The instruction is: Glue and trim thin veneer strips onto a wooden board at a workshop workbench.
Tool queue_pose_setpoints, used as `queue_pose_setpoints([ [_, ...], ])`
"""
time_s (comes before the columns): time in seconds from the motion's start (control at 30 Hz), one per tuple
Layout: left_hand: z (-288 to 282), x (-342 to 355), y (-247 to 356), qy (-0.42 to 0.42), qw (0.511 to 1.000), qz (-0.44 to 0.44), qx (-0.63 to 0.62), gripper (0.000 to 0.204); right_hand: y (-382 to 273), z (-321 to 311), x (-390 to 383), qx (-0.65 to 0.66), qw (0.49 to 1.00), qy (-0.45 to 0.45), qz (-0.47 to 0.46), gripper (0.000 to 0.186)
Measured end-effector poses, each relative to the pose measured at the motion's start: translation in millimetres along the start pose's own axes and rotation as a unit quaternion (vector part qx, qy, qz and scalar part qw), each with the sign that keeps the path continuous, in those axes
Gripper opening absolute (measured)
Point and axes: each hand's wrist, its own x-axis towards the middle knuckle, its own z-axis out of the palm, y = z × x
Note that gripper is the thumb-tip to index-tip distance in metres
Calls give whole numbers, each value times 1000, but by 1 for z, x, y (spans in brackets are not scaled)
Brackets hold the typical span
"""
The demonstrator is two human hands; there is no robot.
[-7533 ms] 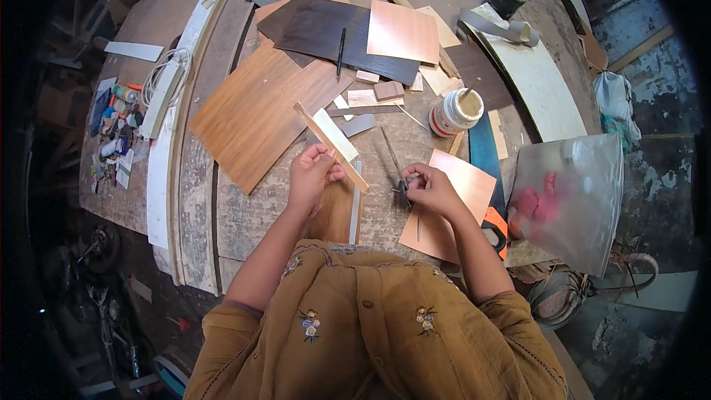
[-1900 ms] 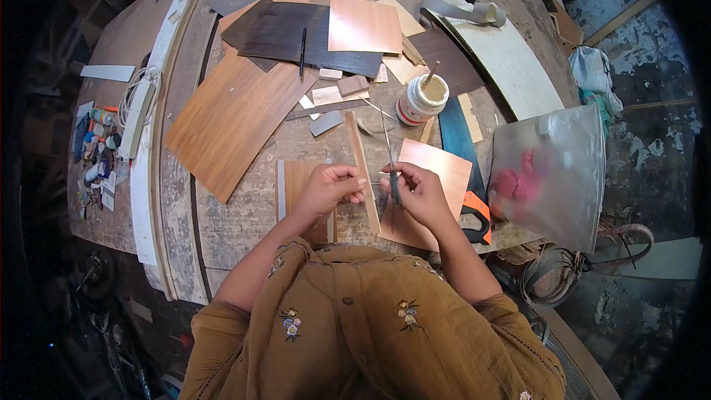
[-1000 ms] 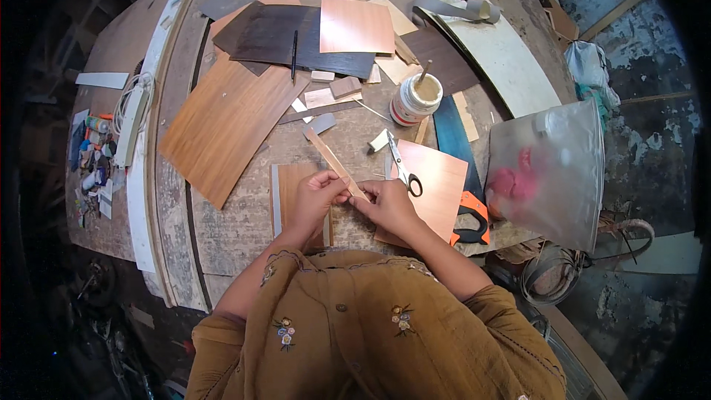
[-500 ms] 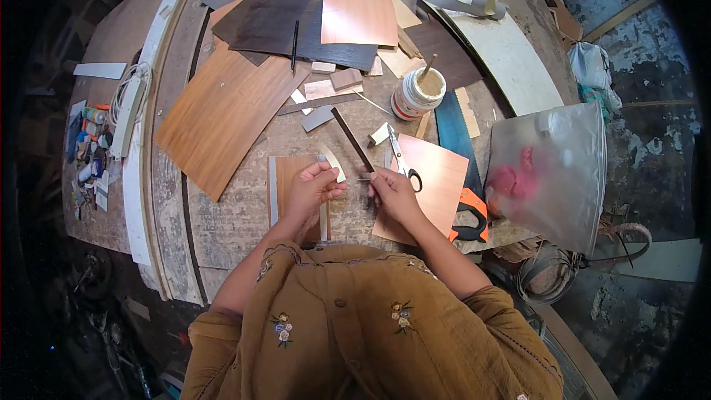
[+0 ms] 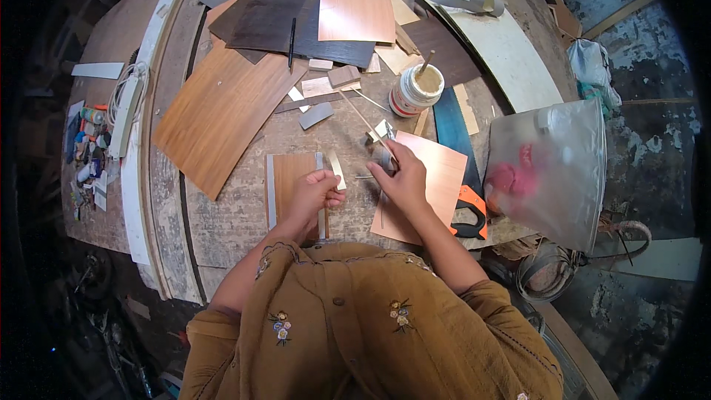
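Note:
My left hand point(image 5: 317, 194) is closed, pinching a short, slightly curved pale strip point(image 5: 335, 166) that stands up from the fingertips. Beneath that hand lies a wood-grain board point(image 5: 292, 170) with grey bands along its sides. My right hand point(image 5: 407, 184) grips the lower end of a long thin strip point(image 5: 361, 115), which slants up and to the left, its visible side light. Under the right hand lies a pinkish wood-grain sheet point(image 5: 443, 167). Just beyond the fingers sits a small pale block point(image 5: 381, 132). The scissors are mostly hidden behind my right hand.
An open white jar point(image 5: 406, 98) with a stick in it stands beyond my right hand. An orange-handled saw point(image 5: 471, 215) and a cloudy plastic container point(image 5: 544, 178) are to the right. Wood-grain sheets point(image 5: 222, 115) and small offcuts point(image 5: 344, 75) lie beyond and left.
The long strip in my right hand has turned from showing a dark side to a thin light one. My right hand has moved slightly right and up, covering the scissors. My left hand has barely moved.

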Motion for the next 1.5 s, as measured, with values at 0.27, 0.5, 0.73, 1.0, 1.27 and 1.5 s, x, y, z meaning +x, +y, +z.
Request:
queue_pose_setpoints([
  [0.27, 19, 0, -14, 34, 971, 138, 190, 21, 13, 17, 35, 63, 998, -29, 5, 15],
  [0.5, 7, -7, 44, -59, 997, 44, 0, 19, -31, -17, 12, 100, 962, -163, -194, 29],
  [0.73, 12, -12, 41, 58, 982, 176, -20, 19, -53, -22, 4, 178, 977, -38, -114, 26],
  [1.0, 19, -21, 44, 34, 978, 154, -139, 19, -59, -9, -10, 79, 993, -75, -34, 23],
  [1.27, 18, -32, 48, -8, 964, 153, -217, 19, -56, -5, -13, 76, 993, -95, 1, 26],
  [1.5, 22, -37, 49, -5, 962, 161, -221, 18, -54, -2, -14, 86, 992, -89, -11, 24],
])
